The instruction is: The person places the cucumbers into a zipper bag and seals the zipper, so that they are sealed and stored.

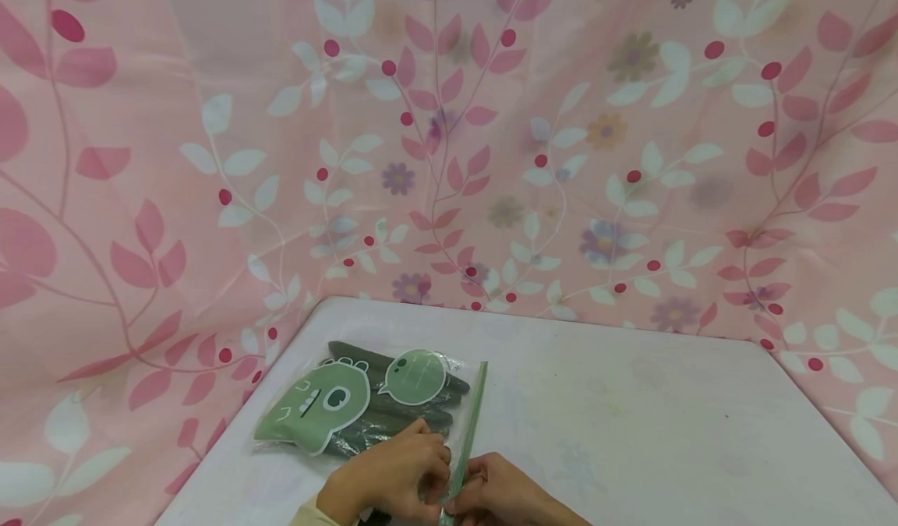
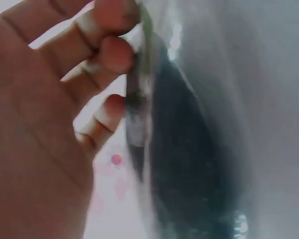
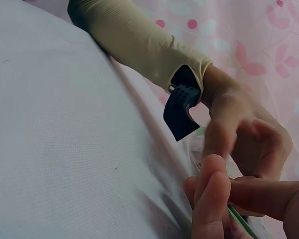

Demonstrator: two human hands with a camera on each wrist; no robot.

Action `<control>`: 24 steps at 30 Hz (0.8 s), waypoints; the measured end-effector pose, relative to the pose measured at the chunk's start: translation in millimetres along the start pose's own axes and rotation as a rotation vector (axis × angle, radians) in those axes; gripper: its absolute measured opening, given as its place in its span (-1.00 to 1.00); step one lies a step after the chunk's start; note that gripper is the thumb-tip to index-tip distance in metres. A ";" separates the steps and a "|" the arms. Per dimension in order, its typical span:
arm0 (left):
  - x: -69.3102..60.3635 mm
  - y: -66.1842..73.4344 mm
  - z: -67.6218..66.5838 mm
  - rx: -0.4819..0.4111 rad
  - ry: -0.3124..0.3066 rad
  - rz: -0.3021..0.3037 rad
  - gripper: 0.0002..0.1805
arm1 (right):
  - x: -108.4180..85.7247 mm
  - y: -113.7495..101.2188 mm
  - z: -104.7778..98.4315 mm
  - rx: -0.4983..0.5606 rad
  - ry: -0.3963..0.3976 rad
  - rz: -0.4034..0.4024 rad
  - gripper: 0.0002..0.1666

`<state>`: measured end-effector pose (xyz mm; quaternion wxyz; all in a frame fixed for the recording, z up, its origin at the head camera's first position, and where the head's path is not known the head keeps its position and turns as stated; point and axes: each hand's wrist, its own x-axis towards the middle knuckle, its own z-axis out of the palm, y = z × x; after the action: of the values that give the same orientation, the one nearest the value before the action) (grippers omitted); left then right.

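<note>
A clear zip bag [image 1: 337,393] printed with a green cartoon monster lies on the table's left part. Long dark green objects [image 1: 351,349] show through it, their kind unclear. Along the bag's right side runs a green zip strip [image 1: 475,417]. At the strip's near end my left hand [image 1: 396,464] pinches the bag's edge with curled fingers. Right beside it, my right hand [image 1: 505,491] pinches the strip between thumb and fingers. Close up in the left wrist view, one dark object [image 2: 184,144] fills the bag next to my fingers. Both hands partly hide the bag's near corner.
A white cloth covers the table [image 1: 631,417]. Behind and beside it hangs a pink curtain [image 1: 449,160] with leaves and flowers. A dark blue strap [image 3: 182,112] sticks out from the beige left sleeve [image 3: 134,42].
</note>
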<state>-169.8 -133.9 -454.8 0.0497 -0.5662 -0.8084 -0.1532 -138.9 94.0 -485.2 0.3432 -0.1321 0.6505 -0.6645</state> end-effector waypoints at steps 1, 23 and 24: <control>0.1 1.9 -1.7 0.004 -0.020 -0.010 -0.67 | -0.4 -0.3 -0.3 0.018 -0.012 0.002 -0.80; 6.1 16.0 -0.2 0.080 0.012 0.060 -0.69 | -0.5 -3.7 -2.2 0.146 -0.042 -0.014 -0.63; 6.3 16.6 -0.4 0.082 0.012 0.063 -0.68 | -0.1 -3.9 -2.9 0.143 -0.033 -0.018 -0.64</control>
<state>-156.6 -123.1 -449.7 0.0827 -0.5880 -0.7954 -0.1217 -141.7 96.0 -481.8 0.3564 -0.1238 0.5944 -0.7102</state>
